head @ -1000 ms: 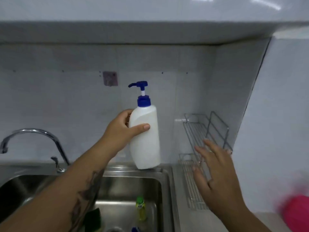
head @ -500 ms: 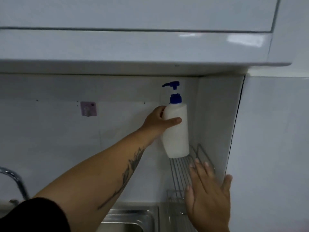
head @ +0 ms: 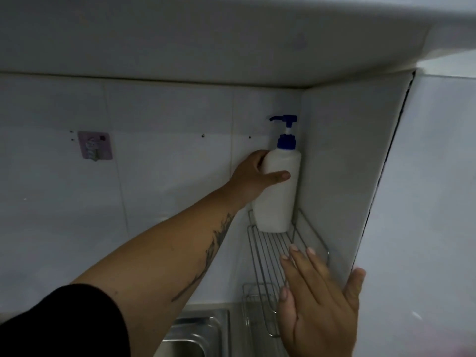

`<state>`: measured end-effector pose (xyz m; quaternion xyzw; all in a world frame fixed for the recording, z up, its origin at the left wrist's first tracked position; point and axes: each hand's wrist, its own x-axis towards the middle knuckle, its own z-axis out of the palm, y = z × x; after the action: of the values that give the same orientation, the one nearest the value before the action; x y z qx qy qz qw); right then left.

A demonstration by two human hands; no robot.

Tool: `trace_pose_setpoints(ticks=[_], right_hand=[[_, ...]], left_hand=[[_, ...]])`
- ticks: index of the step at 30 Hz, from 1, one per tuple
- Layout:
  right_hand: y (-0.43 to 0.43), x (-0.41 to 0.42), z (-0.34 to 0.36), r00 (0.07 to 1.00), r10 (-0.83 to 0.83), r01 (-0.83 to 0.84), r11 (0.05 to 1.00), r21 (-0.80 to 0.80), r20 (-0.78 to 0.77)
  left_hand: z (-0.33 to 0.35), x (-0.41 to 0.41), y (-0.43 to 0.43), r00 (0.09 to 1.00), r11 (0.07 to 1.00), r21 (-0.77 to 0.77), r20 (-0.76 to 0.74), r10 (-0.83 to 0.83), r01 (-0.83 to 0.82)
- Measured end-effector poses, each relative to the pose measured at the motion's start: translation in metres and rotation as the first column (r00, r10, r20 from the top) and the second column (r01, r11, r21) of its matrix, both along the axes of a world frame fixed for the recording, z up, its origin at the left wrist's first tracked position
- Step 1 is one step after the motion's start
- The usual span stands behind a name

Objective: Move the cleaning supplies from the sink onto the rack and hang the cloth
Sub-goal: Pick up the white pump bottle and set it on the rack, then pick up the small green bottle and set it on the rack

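Observation:
A white pump bottle (head: pixel 277 199) with a blue pump head stands upright at the far end of the upper shelf of a wire rack (head: pixel 265 249) in the wall corner. My left hand (head: pixel 253 176) is wrapped around the bottle's upper body, thumb across its front. My right hand (head: pixel 316 300) hovers flat with spread fingers over the near end of the rack, holding nothing. The rack's lower shelf (head: pixel 255 292) shows beneath. No cloth is in view.
A purple adhesive wall hook (head: pixel 94 146) is stuck to the tiled wall at the left. A corner of the steel sink (head: pixel 195 333) shows at the bottom. A cabinet underside (head: pixel 206 34) hangs low overhead. A white side panel closes the right.
My left hand carried the bottle from above the sink rightward and set it down on the rack's upper shelf. The view tilted upward, and my right hand stayed by the rack.

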<state>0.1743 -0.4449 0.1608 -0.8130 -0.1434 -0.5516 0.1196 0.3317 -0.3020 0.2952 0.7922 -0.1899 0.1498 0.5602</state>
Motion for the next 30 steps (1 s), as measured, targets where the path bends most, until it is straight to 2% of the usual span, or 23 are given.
trace_pose_setpoints(ticks=[4, 10, 12, 15, 17, 19, 22, 24, 26, 28, 30], right_hand=[[0.000, 0.000, 0.000, 1.000, 0.007, -0.007, 1.000, 0.012, 0.014], [-0.002, -0.002, -0.001, 1.000, 0.022, -0.022, 1.000, 0.005, 0.001], [-0.001, -0.005, 0.002, 0.999, 0.034, -0.033, 0.999, 0.010, -0.033], [-0.002, -0.011, 0.006, 0.995, 0.032, -0.031, 0.999, 0.004, -0.092], [-0.005, -0.018, 0.010, 0.994, 0.025, -0.027, 0.999, -0.019, -0.106], [-0.004, -0.028, 0.013, 0.995, 0.038, -0.043, 0.998, -0.052, -0.092], [0.003, -0.052, 0.019, 0.989, 0.147, -0.147, 0.989, 0.003, -0.001], [0.026, -0.077, 0.003, 0.937, 0.341, -0.340, 0.940, 0.021, -0.074], [0.052, -0.098, -0.028, 0.844, 0.474, -0.475, 0.878, 0.061, -0.253], [0.077, -0.108, -0.075, 0.719, 0.469, -0.500, 0.862, 0.088, -0.513], [0.094, -0.111, -0.125, 0.568, 0.342, -0.417, 0.904, 0.096, -0.749]], left_hand=[[-0.018, 0.004, -0.004, 0.992, 0.993, 0.116, 0.125, 0.005, -0.019], [-0.038, 0.001, -0.008, 0.976, 0.967, 0.172, 0.144, 0.163, -0.187], [-0.036, -0.008, -0.006, 0.970, 0.956, 0.171, 0.101, 0.222, -0.237], [-0.032, -0.029, 0.011, 0.971, 0.975, 0.039, -0.093, 0.222, -0.219], [-0.034, -0.053, 0.031, 0.964, 0.973, 0.100, -0.148, 0.220, -0.207], [-0.043, -0.083, 0.057, 0.958, 0.956, 0.194, -0.141, 0.251, -0.221], [-0.072, -0.122, 0.092, 0.942, 0.949, 0.163, -0.159, 0.296, -0.270], [-0.115, -0.149, 0.122, 0.895, 0.928, 0.159, -0.253, 0.367, -0.336], [-0.168, -0.172, 0.148, 0.831, 0.906, 0.183, -0.359, 0.424, -0.383], [-0.223, -0.190, 0.165, 0.741, 0.890, 0.218, -0.495, 0.454, -0.400], [-0.272, -0.202, 0.173, 0.665, 0.898, 0.248, -0.607, 0.436, -0.363]])
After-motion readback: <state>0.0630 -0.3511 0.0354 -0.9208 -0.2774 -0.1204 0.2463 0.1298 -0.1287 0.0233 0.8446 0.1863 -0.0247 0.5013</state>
